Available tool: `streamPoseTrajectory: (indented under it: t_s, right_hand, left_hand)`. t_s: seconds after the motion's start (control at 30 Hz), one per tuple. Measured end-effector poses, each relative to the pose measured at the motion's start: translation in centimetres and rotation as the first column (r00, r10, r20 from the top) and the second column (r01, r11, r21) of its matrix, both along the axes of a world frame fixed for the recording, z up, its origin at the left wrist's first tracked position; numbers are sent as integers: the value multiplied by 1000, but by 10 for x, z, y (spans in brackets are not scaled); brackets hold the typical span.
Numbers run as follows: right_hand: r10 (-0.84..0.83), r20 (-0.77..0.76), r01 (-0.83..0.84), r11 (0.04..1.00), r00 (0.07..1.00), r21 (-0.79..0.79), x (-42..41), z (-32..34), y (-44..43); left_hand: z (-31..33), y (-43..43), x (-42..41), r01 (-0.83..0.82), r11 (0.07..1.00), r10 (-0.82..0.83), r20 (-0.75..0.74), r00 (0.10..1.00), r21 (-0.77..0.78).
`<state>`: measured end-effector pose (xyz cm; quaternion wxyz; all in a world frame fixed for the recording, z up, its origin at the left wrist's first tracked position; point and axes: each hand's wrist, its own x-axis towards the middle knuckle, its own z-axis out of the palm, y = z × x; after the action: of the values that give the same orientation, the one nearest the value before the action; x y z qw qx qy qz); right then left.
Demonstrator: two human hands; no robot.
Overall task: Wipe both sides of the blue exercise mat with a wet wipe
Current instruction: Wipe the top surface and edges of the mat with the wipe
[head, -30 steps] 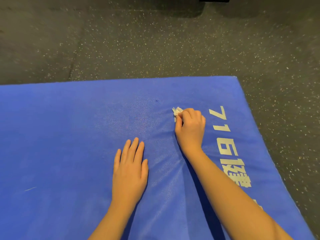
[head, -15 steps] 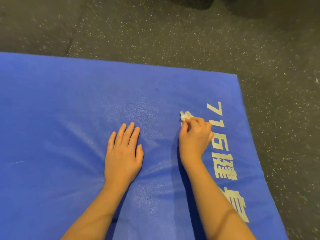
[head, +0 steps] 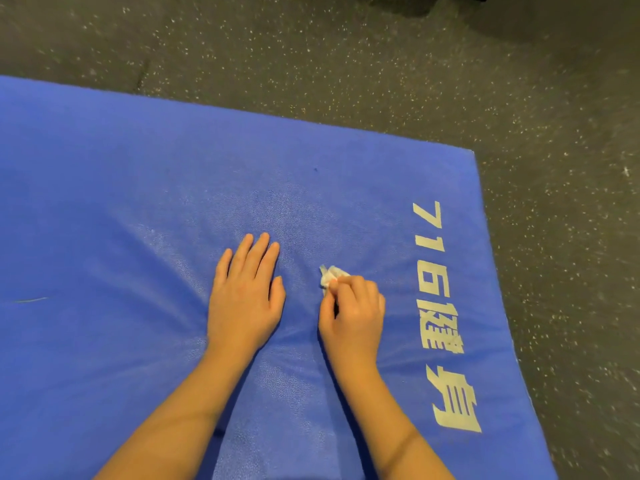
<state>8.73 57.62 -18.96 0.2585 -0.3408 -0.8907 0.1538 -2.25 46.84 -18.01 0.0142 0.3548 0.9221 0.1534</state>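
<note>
The blue exercise mat lies flat on the floor and fills most of the view, with white printed characters along its right side. My right hand grips a small crumpled white wet wipe and holds it against the mat's surface near the middle. My left hand rests flat on the mat just left of it, fingers straight and together. The mat dents and creases around both hands.
Dark speckled rubber floor surrounds the mat at the back and on the right. The mat's far right corner lies close by. A small dark spot marks the mat beyond my hands.
My right hand has dragged the wipe back toward me and leftward, away from the printed digits. My left hand stays flat on the mat. The view has tilted.
</note>
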Motion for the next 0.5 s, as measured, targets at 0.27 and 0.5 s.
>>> streamPoseTrajectory:
  t_s: [0.27,0.5]
  right_hand:
    - [-29,17,29,999,999,24,-3,-2,2]
    - [-62,22,62,998,998,-16,-5,3,5]
  left_hand:
    - [5,2,9,-70,996,71,1,998,-61]
    - [18,-45,72,-19,971,45,100,994,-239]
